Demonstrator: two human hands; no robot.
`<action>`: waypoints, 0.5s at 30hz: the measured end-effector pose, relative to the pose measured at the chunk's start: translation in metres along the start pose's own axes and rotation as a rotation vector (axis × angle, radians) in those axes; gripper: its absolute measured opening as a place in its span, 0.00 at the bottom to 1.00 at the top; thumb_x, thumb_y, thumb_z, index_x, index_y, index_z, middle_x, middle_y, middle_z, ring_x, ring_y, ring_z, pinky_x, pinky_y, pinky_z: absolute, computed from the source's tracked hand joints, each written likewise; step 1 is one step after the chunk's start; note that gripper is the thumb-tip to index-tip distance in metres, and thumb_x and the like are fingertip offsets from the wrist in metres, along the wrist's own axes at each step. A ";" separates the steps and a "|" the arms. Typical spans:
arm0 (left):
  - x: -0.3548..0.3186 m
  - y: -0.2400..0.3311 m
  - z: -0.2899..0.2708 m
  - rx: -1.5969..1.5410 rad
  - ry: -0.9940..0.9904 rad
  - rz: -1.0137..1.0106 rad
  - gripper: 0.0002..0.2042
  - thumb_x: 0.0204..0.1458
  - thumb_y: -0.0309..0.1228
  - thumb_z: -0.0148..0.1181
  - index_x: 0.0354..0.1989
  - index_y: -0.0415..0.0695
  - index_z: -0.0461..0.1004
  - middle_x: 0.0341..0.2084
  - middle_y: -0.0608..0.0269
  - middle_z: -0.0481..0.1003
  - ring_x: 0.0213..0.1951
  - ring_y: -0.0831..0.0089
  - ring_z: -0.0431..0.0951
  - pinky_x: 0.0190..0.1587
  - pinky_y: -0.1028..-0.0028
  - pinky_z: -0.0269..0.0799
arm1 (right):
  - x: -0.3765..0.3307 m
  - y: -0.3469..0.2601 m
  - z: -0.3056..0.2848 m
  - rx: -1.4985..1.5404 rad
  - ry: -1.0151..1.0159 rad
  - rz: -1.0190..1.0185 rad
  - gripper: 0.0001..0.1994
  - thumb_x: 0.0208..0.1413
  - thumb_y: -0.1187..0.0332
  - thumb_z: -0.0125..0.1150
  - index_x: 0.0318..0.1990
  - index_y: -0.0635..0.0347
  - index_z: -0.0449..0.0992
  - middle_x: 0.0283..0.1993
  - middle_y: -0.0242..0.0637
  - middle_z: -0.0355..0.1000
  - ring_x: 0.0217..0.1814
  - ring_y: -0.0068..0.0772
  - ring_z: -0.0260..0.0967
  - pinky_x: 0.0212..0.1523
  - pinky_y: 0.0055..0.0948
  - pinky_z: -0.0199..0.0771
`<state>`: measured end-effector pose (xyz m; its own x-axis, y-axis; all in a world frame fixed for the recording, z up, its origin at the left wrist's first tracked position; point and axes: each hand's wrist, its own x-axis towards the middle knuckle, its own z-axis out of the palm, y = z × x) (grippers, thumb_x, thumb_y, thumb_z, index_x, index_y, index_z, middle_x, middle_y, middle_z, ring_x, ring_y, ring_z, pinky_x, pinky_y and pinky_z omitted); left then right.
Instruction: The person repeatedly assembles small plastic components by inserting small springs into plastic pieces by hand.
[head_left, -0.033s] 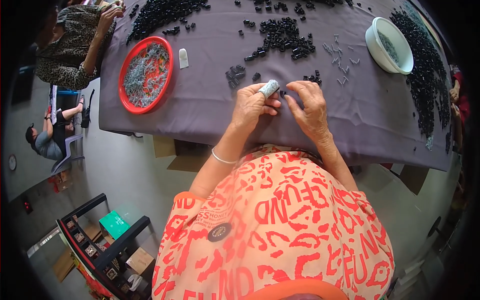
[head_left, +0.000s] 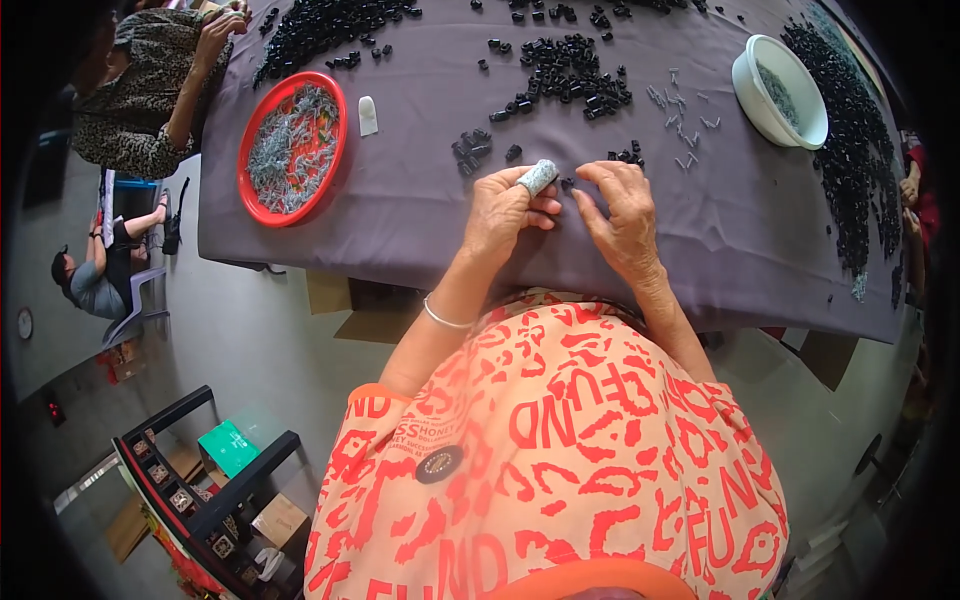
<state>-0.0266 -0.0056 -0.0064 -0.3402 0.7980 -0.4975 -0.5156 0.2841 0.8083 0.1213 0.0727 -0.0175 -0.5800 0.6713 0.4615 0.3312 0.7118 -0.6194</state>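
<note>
My left hand [head_left: 497,212] is closed above the tablecloth, with a pale speckled thumb cover [head_left: 539,177] on its thumb and the other fingers curled. A small black plastic part [head_left: 567,184] shows at its fingertips, partly hidden; its exact shape is too small to make out. Just to the right is my right hand [head_left: 622,212], its thumb and index finger apart around a small gap beside that part. Behind the hands lie a single black part [head_left: 513,153], a small cluster of dark grey parts [head_left: 470,152] and a few black parts [head_left: 628,154].
A red tray [head_left: 341,150] of thin grey pieces stands left, near a white finger cover [head_left: 368,116]. Black parts [head_left: 572,75] are heaped behind; loose grey pieces [head_left: 684,128] and a white bowl [head_left: 748,85] lie right. A person [head_left: 140,90] works at the far left.
The black part between my hands has shifted very slightly, and my right thumb and fingertips have moved a little. Everything else stays put.
</note>
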 end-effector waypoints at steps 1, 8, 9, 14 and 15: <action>-0.001 0.000 -0.001 0.000 0.003 -0.002 0.10 0.56 0.31 0.55 0.39 0.37 0.75 0.27 0.63 0.76 0.25 0.78 0.77 0.23 0.81 0.75 | -0.001 0.000 -0.002 0.002 -0.002 0.001 0.12 0.44 0.74 0.64 0.39 0.58 0.75 0.40 0.37 0.72 0.45 0.38 0.67 0.45 0.35 0.64; -0.015 -0.007 -0.016 -0.159 -0.019 0.015 0.12 0.57 0.29 0.54 0.47 0.37 0.72 0.36 0.56 0.77 0.30 0.74 0.79 0.29 0.76 0.78 | -0.005 0.000 -0.002 -0.173 -0.032 -0.042 0.12 0.42 0.72 0.65 0.38 0.54 0.75 0.39 0.32 0.70 0.43 0.35 0.65 0.42 0.34 0.61; -0.017 -0.009 -0.017 -0.163 -0.002 0.027 0.13 0.57 0.29 0.53 0.48 0.37 0.71 0.37 0.54 0.77 0.31 0.73 0.79 0.30 0.75 0.78 | -0.002 -0.001 -0.001 -0.184 -0.021 -0.059 0.12 0.42 0.71 0.66 0.38 0.53 0.75 0.39 0.31 0.70 0.43 0.34 0.65 0.41 0.34 0.60; -0.022 -0.012 -0.013 -0.221 0.018 0.054 0.13 0.57 0.28 0.54 0.47 0.36 0.70 0.35 0.53 0.77 0.30 0.73 0.79 0.29 0.76 0.78 | 0.005 0.000 0.012 -0.277 -0.050 -0.136 0.11 0.43 0.72 0.65 0.37 0.53 0.76 0.38 0.30 0.70 0.43 0.34 0.65 0.43 0.35 0.60; -0.024 -0.012 -0.010 -0.244 0.041 0.060 0.11 0.57 0.28 0.55 0.45 0.35 0.71 0.34 0.55 0.77 0.28 0.74 0.79 0.28 0.78 0.78 | 0.005 0.000 0.014 -0.302 -0.051 -0.166 0.10 0.43 0.72 0.64 0.36 0.53 0.75 0.38 0.30 0.70 0.43 0.34 0.65 0.44 0.35 0.60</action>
<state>-0.0203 -0.0330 -0.0074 -0.4054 0.7857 -0.4672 -0.6665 0.0957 0.7393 0.1084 0.0731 -0.0243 -0.6783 0.5357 0.5029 0.4300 0.8444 -0.3195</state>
